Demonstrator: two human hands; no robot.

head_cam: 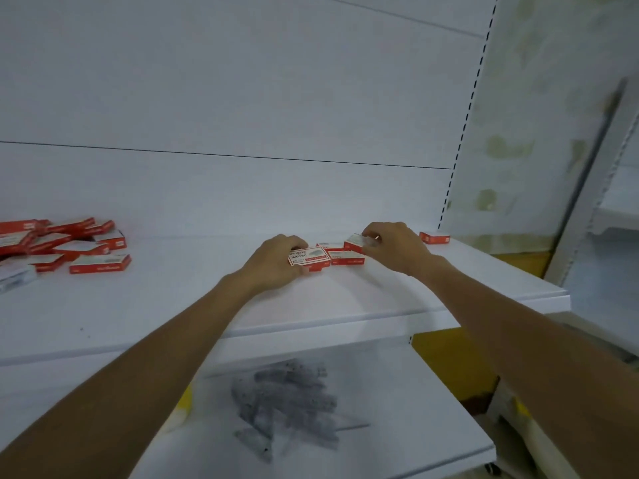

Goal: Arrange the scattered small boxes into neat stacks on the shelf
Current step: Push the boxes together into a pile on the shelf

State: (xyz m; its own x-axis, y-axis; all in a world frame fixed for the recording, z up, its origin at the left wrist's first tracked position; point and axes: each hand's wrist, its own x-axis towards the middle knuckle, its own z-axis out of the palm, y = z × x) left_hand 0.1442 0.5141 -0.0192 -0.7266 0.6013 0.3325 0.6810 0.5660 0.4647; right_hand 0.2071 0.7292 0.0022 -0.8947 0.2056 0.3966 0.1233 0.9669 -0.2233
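Two bare arms reach over a white shelf strewn with small red-and-white boxes. The left hand grips a tilted box, fingers curled over its far edge, its printed face turned up toward the camera. The right hand pinches a raised box by its top edge with the fingertips. Between and just below the two hands lies a flat box, its long side running left to right along the shelf, with the tilted box touching or nearly touching its left end. A further box shows partly behind them (how it lies cannot be made out).

The flat box looks like the base of a stack, and both held boxes sit right beside it, so the next placement probably turns on squaring their long sides to it. A lone box rests past the right hand near the slotted upright, so the right arm is nearer to it. The scattered pile of boxes lies well apart at the far left, overlapping at mixed angles, and the left arm is nearer to that.

Bare shelf separates the pile from the hands, and nothing stands in the way. Below, a lower shelf carries a grey smudge.
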